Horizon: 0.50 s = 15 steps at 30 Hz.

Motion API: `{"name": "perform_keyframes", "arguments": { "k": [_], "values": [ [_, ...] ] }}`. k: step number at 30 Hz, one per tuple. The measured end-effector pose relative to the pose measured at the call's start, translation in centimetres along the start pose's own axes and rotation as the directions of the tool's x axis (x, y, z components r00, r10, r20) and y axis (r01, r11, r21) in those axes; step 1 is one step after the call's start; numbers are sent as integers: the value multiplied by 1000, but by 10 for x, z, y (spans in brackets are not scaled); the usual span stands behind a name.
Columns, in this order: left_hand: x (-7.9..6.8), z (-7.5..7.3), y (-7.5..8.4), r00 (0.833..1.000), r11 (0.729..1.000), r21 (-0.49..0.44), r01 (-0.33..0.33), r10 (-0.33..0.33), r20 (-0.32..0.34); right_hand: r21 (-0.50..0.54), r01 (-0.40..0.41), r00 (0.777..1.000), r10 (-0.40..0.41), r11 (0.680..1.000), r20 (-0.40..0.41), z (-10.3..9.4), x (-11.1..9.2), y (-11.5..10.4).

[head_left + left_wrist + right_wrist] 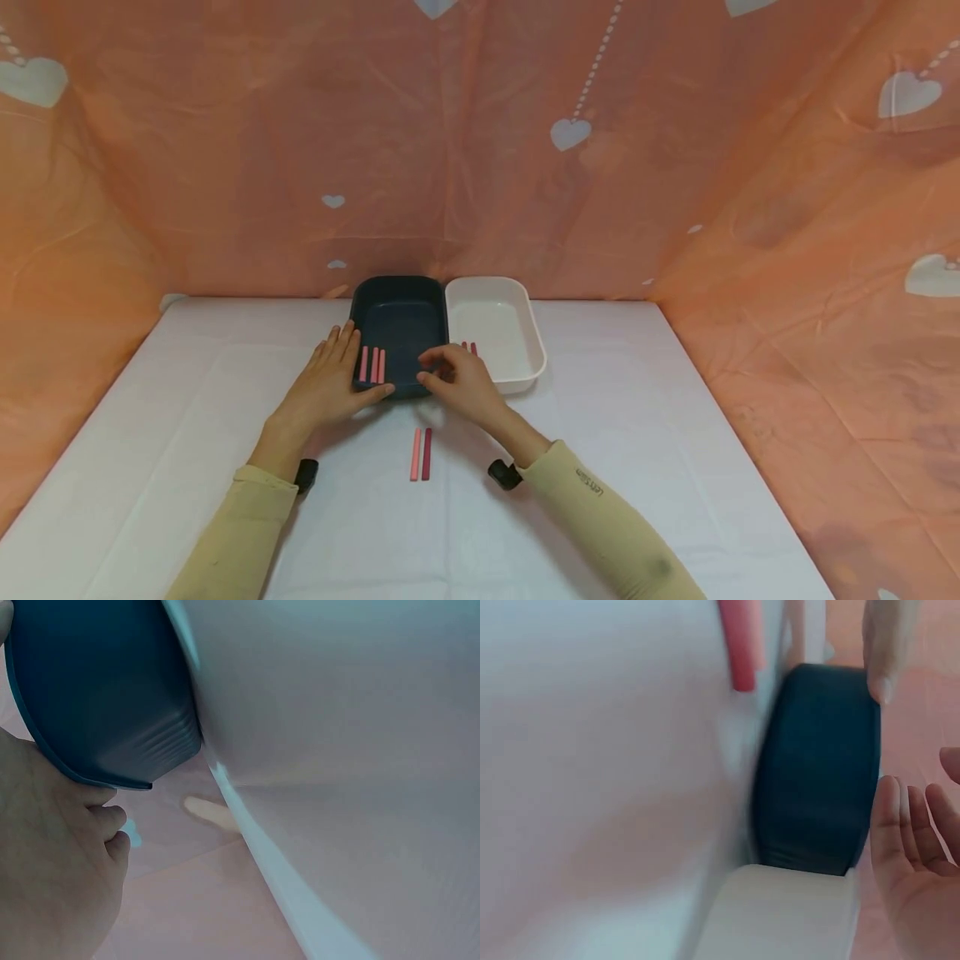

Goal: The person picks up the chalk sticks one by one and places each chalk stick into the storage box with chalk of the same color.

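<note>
My left hand [326, 375] rests with straight fingers along the left side of the dark blue tray [401, 292], its thumb across the near rim. Three light pink sticks [375, 365] lie side by side inside that tray. Over the tray's near right corner is my right hand [467, 383], fingers loosely bent and nothing visible between them. Behind it, two dark red sticks [473, 347] show partly in the white tray [495, 287]. On the table in front lie one pink stick [415, 454] and one dark red stick [427, 454].
The two trays stand side by side at the back of the white-covered table [637, 467]. An orange cloth [495, 200] with white hearts hangs behind and along both sides.
</note>
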<state>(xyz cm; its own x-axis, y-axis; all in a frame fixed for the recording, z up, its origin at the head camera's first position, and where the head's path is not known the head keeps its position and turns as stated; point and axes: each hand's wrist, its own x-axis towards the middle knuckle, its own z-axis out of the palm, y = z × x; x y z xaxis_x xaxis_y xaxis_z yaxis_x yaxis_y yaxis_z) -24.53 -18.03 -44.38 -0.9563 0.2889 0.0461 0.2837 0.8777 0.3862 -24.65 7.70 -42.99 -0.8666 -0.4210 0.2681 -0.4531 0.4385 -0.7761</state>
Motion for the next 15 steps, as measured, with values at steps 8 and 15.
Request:
{"name": "perform_keyframes", "arguments": {
  "k": [8, 15],
  "values": [
    [0, 1, 1, 1000, 1000, 4, 9, -9, -4, 14, 25, 996, -26, 1000, 81, 1, -30, 6],
    [2, 2, 0, 1000, 1000, 2, 16, -16, -1, -42, -32, 975, 40, 999, 218, 2, -45, 15]
  ]
}}
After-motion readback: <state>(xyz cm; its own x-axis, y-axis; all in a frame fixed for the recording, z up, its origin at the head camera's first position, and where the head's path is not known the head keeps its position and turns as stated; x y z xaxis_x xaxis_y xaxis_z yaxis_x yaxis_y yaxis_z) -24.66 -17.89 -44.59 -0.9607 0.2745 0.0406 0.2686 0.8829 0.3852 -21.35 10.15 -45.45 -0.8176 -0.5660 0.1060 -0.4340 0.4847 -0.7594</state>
